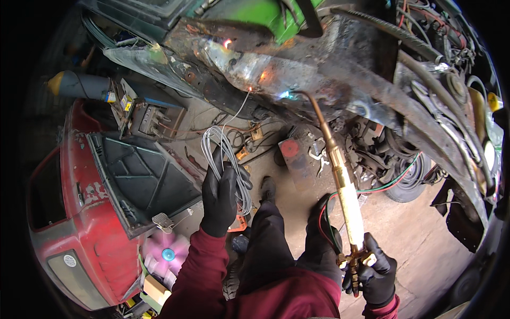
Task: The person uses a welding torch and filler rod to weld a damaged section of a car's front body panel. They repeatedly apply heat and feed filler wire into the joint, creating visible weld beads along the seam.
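My right hand (378, 272), in a black glove, is closed round the valve end of a brass gas torch (345, 196). The torch points up and away, and a small blue-white flame (287, 94) burns at its bent tip against a rusty metal car body panel (287, 69). In my left hand (219, 198), also gloved, is a loose coil of thin grey wire (241, 186). One end of the wire rises to the panel, left of the flame, where its tip glows red. Orange glowing spots (264, 75) show on the metal nearby.
Red and green hoses (390, 186) trail from the torch to the right. At the left stand a red car body part (90, 212), a grey gas cylinder (82, 85) and a welding machine (154, 121). A pink fan (168, 254) sits low left; a wheel (410, 178) lies right.
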Demonstrator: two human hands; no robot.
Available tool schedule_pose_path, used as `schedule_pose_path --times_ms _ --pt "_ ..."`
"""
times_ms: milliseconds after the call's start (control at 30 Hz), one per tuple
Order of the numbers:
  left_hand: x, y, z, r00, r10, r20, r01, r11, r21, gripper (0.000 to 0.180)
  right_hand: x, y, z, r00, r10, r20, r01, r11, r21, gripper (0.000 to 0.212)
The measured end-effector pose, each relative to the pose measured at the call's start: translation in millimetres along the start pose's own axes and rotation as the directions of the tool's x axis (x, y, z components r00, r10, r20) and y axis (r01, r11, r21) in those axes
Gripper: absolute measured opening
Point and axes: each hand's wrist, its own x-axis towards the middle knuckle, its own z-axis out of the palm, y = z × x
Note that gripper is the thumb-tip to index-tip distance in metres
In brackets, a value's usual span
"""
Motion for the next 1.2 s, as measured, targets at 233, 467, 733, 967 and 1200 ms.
schedule_pose_path --times_ms 233,467,733,967,1200 --pt "-35.6 65.3 13.7 0.997 0.061 0.050 -0.062 0.998 0.018 0.070 -70.3 -25.3 -40.7 0.993 0.119 0.024 -0.113 0.981 -0.156 0.069" --pt "-110.5 130.0 22.6 0.992 0.081 0.094 -0.074 0.994 -0.074 0.056 -107.3 -50.9 -68.8 0.981 0.167 0.098 -0.149 0.975 -0.167 0.067" --pt "-106.1 140.9 54.9 0.997 -0.036 0.074 0.037 0.999 -0.007 0.030 -100.2 -41.3 -74.4 0.990 0.085 0.109 -0.063 0.980 -0.190 0.063" --pt "-50.1 163.0 89.0 0.957 0.041 0.287 -0.003 0.992 -0.129 0.021 -105.8 -35.3 -60.1 0.998 0.008 0.055 0.003 0.980 -0.199 0.062" --pt "13.3 146.2 118.3 0.879 0.266 0.396 -0.197 0.958 -0.206 0.023 -117.9 -22.3 -37.7 1.000 0.025 -0.013 -0.026 0.994 -0.105 0.063"
